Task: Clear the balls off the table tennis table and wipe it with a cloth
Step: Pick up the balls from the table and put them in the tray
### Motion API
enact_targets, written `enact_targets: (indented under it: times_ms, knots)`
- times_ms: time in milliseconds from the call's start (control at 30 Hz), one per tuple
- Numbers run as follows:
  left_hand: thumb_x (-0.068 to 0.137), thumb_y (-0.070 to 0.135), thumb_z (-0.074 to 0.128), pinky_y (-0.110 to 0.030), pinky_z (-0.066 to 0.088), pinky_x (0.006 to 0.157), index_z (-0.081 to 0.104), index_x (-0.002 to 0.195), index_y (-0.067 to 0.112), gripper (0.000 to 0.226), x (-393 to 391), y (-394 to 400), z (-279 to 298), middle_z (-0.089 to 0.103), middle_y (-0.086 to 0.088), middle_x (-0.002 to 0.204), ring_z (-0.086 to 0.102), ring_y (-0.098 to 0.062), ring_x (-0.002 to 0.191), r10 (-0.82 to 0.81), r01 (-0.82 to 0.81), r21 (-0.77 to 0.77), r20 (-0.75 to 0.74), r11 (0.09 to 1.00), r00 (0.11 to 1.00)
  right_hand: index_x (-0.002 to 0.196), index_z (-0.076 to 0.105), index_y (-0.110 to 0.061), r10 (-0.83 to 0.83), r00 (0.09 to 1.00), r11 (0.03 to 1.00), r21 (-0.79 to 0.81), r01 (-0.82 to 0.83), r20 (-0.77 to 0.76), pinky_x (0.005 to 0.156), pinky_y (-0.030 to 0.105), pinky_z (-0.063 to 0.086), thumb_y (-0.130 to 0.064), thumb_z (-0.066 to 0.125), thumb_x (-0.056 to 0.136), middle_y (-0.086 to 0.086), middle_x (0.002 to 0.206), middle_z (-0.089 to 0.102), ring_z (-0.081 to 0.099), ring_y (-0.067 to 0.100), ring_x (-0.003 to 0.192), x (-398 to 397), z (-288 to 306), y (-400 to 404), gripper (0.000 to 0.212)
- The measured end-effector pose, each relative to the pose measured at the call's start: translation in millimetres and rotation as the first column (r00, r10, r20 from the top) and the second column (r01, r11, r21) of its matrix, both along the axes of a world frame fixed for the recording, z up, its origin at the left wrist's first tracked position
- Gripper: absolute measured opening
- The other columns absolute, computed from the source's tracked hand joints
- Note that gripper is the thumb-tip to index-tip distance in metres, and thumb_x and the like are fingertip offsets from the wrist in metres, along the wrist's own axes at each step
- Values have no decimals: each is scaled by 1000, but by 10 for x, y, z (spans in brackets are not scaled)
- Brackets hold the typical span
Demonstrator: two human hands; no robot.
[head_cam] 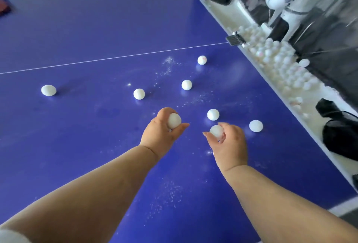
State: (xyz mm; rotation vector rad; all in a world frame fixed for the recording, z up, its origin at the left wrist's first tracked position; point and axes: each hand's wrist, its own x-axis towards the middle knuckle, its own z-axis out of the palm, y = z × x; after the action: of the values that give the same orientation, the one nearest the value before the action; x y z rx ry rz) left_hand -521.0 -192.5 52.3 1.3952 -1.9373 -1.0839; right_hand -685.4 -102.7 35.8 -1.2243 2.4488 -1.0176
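Left hand (161, 132) pinching ball (174, 120), right hand (228, 142) pinching second ball (216, 132), both above table (96, 29). Six loose balls beyond hands. I'd drop both into trough (240, 10) along table's right edge, low release, avoid bounce-back.

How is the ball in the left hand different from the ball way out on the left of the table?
The ball in the left hand is lifted off the blue table, wrapped in the left hand's grip; the far-left ball lies loose on the surface, untouched. The held ball is partly hidden by fingers; the far-left ball shows whole. The held one sits amid white dust specks; the other lies on cleaner blue. Both are plain white and round.
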Motion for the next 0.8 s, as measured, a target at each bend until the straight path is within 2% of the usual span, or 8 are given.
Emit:
enact_targets:
  times_ms: [167, 233, 267, 400, 500, 633, 733, 800]
  knots:
    - [83, 40, 71, -33, 52, 61, 48, 104, 27, 34, -1470, 260, 137, 57, 8, 85, 55, -18, 68, -110, 109, -22, -51, 994, 993, 112, 65, -13, -106, 992, 990, -81, 111, 70, 57, 6, 35, -39, 77, 79, 0, 100, 53, 47, -1, 70, -1300, 28, 305, 44]
    - [85, 37, 68, -19, 48, 55, 48, 105, 25, 30, -2124, 375, 199, 57, 7, 84, 54, -12, 66, -127, 136, 86, -105, 987, 986, 108, 65, -14, -139, 984, 984, -92, 150, 114, 61, 10, 42, -39, 76, 79, 3, 99, 58, 52, 2, 74, -1856, 23, 400, 39]
    - [87, 37, 66, -15, 46, 52, 48, 107, 23, 30, -2447, 419, 213, 59, 4, 81, 55, -11, 64, -124, 149, 180, -147, 972, 981, 105, 66, -13, -157, 980, 982, -88, 168, 121, 66, 20, 48, -39, 75, 79, 5, 96, 60, 54, 6, 77, -2126, 7, 448, 38]
    - [87, 50, 58, -32, 49, 58, 48, 110, 24, 36, -3554, 498, 202, 61, -5, 70, 60, -17, 57, -128, 219, 511, -208, 831, 970, 93, 65, -9, -254, 956, 966, -13, 258, 150, 74, 39, 52, -37, 72, 78, 8, 87, 64, 59, 31, 87, -3090, -94, 594, 32]
    - [92, 34, 60, -31, 54, 60, 51, 111, 25, 23, -4133, 498, 156, 59, -5, 83, 62, -18, 68, -87, 206, 646, -211, 735, 974, 91, 65, -10, -332, 921, 943, 66, 325, 204, 73, 32, 48, -35, 71, 77, 10, 91, 64, 59, 29, 84, -3599, -137, 650, 29]
    - [86, 27, 65, -42, 59, 71, 53, 112, 35, 29, -4706, 476, -43, 60, -7, 106, 61, -29, 91, -129, 185, 667, -134, 721, 983, 93, 67, -10, -413, 888, 911, 89, 403, 203, 74, 33, 50, -32, 74, 76, 9, 93, 64, 59, 28, 83, -4051, -222, 711, 29]
    - [85, 21, 69, -40, 60, 61, 56, 108, 30, 28, -5022, 524, -134, 50, -8, 116, 57, -34, 100, -195, 203, 668, -88, 716, 977, 100, 66, -7, -430, 886, 902, 110, 417, 174, 75, 29, 44, -31, 75, 78, 10, 97, 64, 58, 27, 86, -4289, -345, 775, 34]
    - [84, 17, 72, -43, 60, 60, 58, 108, 26, 30, -5167, 546, -196, 46, -7, 117, 54, -33, 102, -232, 224, 659, -78, 717, 970, 105, 66, -7, -430, 889, 901, 138, 411, 155, 81, 35, 50, -33, 74, 79, 10, 102, 65, 60, 29, 92, -4399, -437, 793, 39]
